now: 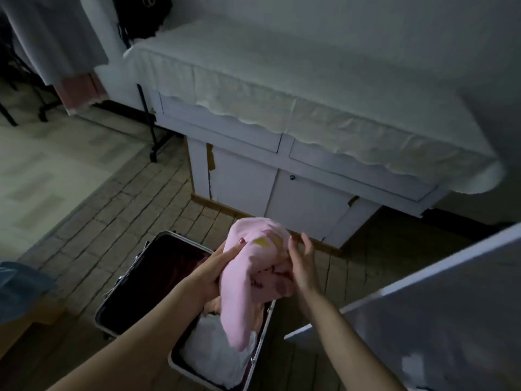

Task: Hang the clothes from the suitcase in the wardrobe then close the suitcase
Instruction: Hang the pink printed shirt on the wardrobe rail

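Observation:
An open suitcase [135, 280] lies on the floor below me, its dark lined lid to the left. The near half holds white clothes [214, 348]. Above it I hold up a bunched pink garment [253, 277] with printed marks. My left hand [217, 269] grips its left side, thumb on top. On the garment's right side rests my right hand [303, 263], fingers spread and partly apart. A pale wardrobe door [423, 320] stands open at the right.
A white cabinet [282, 179] with a lace cloth on top stands just beyond the suitcase. Hanging clothes [56, 38] and a black rack stand [149, 122] are at the far left. A blue item [19, 289] sits on the left edge. The floor is tiled.

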